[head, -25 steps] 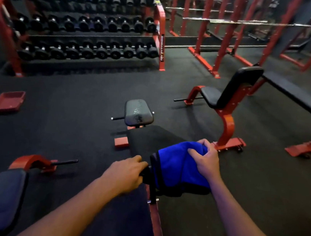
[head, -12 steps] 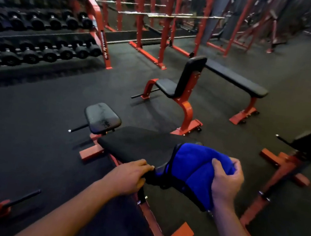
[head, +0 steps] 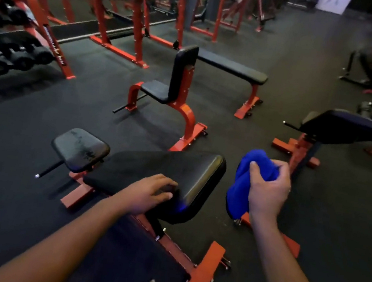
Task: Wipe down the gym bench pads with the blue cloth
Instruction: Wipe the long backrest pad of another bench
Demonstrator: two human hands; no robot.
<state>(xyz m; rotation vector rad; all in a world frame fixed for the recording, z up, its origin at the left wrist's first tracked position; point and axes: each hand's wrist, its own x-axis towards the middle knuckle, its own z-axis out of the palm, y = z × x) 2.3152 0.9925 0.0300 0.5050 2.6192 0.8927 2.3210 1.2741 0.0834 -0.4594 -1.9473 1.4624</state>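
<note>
Quantities in view: two hands, left hand (head: 149,193) and right hand (head: 268,190); one blue cloth (head: 243,184); four benches, namely near bench (head: 176,170), upright-back bench (head: 179,77), flat bench (head: 233,67) and right-side bench (head: 344,127); one dumbbell rack (head: 41,25).

A commercial gym: red steel power racks (head: 140,15), black padded benches on red frames (head: 178,87), a tiered rack of black dumbbells (head: 13,54) (partly blurred), black rubber flooring (head: 239,148).
</note>
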